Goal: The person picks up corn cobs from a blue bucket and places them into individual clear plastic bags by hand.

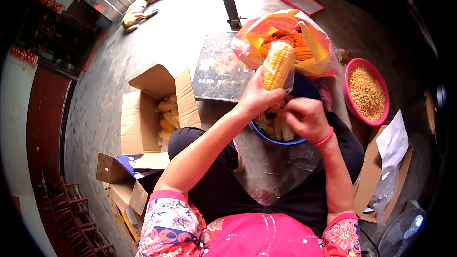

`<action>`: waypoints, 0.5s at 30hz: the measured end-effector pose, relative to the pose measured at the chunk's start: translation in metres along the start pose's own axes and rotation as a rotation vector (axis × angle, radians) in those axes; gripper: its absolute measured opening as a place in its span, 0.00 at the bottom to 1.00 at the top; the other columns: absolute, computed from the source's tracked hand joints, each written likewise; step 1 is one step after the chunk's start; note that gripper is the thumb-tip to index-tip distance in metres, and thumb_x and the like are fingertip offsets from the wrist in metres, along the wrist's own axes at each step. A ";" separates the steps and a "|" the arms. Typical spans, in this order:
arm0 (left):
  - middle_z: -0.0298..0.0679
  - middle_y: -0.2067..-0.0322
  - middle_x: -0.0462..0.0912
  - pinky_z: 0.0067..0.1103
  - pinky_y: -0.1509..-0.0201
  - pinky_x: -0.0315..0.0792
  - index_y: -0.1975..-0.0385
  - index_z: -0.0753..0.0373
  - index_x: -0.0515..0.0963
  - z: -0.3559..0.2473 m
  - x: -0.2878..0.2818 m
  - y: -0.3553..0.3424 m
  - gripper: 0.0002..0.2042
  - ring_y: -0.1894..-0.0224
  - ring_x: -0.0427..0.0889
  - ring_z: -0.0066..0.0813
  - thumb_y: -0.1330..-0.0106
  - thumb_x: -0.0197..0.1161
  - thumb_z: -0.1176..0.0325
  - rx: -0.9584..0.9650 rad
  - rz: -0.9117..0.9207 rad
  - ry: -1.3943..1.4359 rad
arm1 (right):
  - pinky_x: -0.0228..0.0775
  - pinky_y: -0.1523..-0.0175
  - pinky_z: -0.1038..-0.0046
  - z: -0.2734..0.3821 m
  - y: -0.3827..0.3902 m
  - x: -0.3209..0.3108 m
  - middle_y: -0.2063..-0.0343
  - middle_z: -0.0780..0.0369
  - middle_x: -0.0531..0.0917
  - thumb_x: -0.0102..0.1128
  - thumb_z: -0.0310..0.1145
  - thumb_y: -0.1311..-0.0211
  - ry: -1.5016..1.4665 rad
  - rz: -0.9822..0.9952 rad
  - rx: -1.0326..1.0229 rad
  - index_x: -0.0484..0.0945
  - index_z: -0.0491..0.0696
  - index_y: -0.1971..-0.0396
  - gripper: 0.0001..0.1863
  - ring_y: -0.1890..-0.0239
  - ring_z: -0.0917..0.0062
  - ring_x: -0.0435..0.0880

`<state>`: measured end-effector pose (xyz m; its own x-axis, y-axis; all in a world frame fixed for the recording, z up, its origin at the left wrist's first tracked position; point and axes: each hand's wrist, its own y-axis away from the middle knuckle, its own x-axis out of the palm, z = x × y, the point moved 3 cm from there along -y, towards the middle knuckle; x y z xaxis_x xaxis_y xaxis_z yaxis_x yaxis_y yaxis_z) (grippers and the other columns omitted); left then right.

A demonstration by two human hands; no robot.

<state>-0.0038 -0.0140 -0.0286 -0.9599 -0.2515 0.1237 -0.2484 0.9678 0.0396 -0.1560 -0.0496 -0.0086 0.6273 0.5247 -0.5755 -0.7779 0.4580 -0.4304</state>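
Observation:
My left hand (pixel 259 96) grips an ear of corn (pixel 279 65) by its lower end, holding it upright. Clear plastic clings around the pale yellow ear. My right hand (pixel 306 118) hovers just below and to the right, its fingers curled together and slightly blurred; anything inside them is hidden. Beneath both hands stands a blue basin (pixel 275 142) holding several corn ears (pixel 281 127), partly covered by my hands. Directly beyond the held ear, an open red, yellow and white plastic bag (pixel 320 35) contains deeper orange corn ears (pixel 303 53).
A pink basin (pixel 386 96) of loose kernels (pixel 365 90) sits at right. At left, an open cardboard box (pixel 132 119) holds wrapped corn (pixel 168 119). A dark flat-topped block (pixel 220 69) stands ahead, near a post (pixel 227 0). A dog (pixel 139 10) lies far left.

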 end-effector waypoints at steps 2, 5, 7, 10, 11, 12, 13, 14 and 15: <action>0.38 0.69 0.74 0.19 0.68 0.72 0.55 0.66 0.65 0.004 0.000 0.003 0.24 0.72 0.75 0.24 0.54 0.64 0.71 0.042 -0.006 -0.145 | 0.66 0.74 0.76 0.003 -0.003 -0.019 0.85 0.64 0.73 0.59 0.25 0.50 -0.103 -0.206 0.137 0.74 0.44 0.79 0.04 0.82 0.80 0.74; 0.39 0.64 0.77 0.22 0.54 0.70 0.53 0.66 0.67 0.004 0.003 0.008 0.28 0.60 0.76 0.27 0.57 0.66 0.67 -0.025 0.092 -0.497 | 0.65 0.62 0.79 -0.003 -0.006 -0.042 0.72 0.66 0.76 0.63 0.29 0.50 -0.126 -0.423 0.204 0.75 0.44 0.69 0.09 0.67 0.83 0.73; 0.40 0.64 0.77 0.22 0.54 0.70 0.53 0.66 0.67 0.005 0.005 0.010 0.28 0.60 0.76 0.27 0.57 0.65 0.67 -0.072 0.185 -0.534 | 0.65 0.59 0.78 -0.003 -0.011 -0.046 0.68 0.65 0.77 0.64 0.30 0.50 -0.092 -0.474 0.166 0.75 0.44 0.66 0.11 0.63 0.81 0.73; 0.38 0.63 0.76 0.20 0.54 0.69 0.54 0.66 0.68 0.000 0.014 0.016 0.26 0.59 0.75 0.24 0.57 0.63 0.69 -0.137 0.319 -0.543 | 0.64 0.55 0.77 -0.013 -0.009 -0.045 0.65 0.63 0.77 0.64 0.30 0.50 -0.042 -0.413 0.095 0.76 0.44 0.66 0.12 0.59 0.78 0.73; 0.37 0.64 0.76 0.20 0.53 0.69 0.54 0.67 0.68 0.003 0.016 0.016 0.26 0.59 0.75 0.22 0.57 0.63 0.69 -0.132 0.378 -0.457 | 0.64 0.54 0.77 -0.025 -0.003 -0.048 0.65 0.63 0.77 0.63 0.29 0.49 -0.034 -0.373 0.139 0.76 0.43 0.67 0.10 0.59 0.77 0.73; 0.36 0.64 0.77 0.19 0.53 0.68 0.54 0.67 0.68 0.005 0.018 0.017 0.25 0.60 0.74 0.21 0.57 0.63 0.70 -0.128 0.432 -0.372 | 0.64 0.54 0.77 -0.030 -0.001 -0.049 0.66 0.63 0.77 0.62 0.28 0.48 -0.028 -0.333 0.182 0.77 0.42 0.69 0.08 0.60 0.77 0.73; 0.34 0.63 0.76 0.18 0.52 0.68 0.53 0.67 0.68 0.008 0.018 0.017 0.27 0.60 0.73 0.19 0.56 0.64 0.71 -0.133 0.478 -0.291 | 0.65 0.55 0.79 -0.031 -0.001 -0.051 0.66 0.63 0.77 0.60 0.26 0.46 -0.099 -0.367 0.167 0.77 0.41 0.72 0.04 0.62 0.79 0.74; 0.34 0.63 0.76 0.18 0.52 0.68 0.53 0.67 0.68 0.010 0.017 0.018 0.27 0.60 0.73 0.19 0.56 0.64 0.71 -0.135 0.478 -0.291 | 0.65 0.57 0.82 -0.033 0.000 -0.053 0.67 0.64 0.77 0.57 0.26 0.42 -0.207 -0.395 0.201 0.76 0.42 0.70 0.03 0.64 0.84 0.73; 0.34 0.62 0.76 0.17 0.52 0.68 0.52 0.67 0.67 0.009 0.018 0.020 0.28 0.59 0.73 0.18 0.57 0.65 0.71 -0.186 0.536 -0.295 | 0.65 0.58 0.83 -0.041 0.005 -0.055 0.66 0.65 0.77 0.56 0.26 0.40 -0.346 -0.423 0.319 0.76 0.43 0.69 0.03 0.64 0.86 0.73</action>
<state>-0.0272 0.0005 -0.0343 -0.9467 0.3052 -0.1031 0.2771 0.9346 0.2231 -0.1955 -0.1052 -0.0074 0.8954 0.4287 -0.1202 -0.4440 0.8400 -0.3119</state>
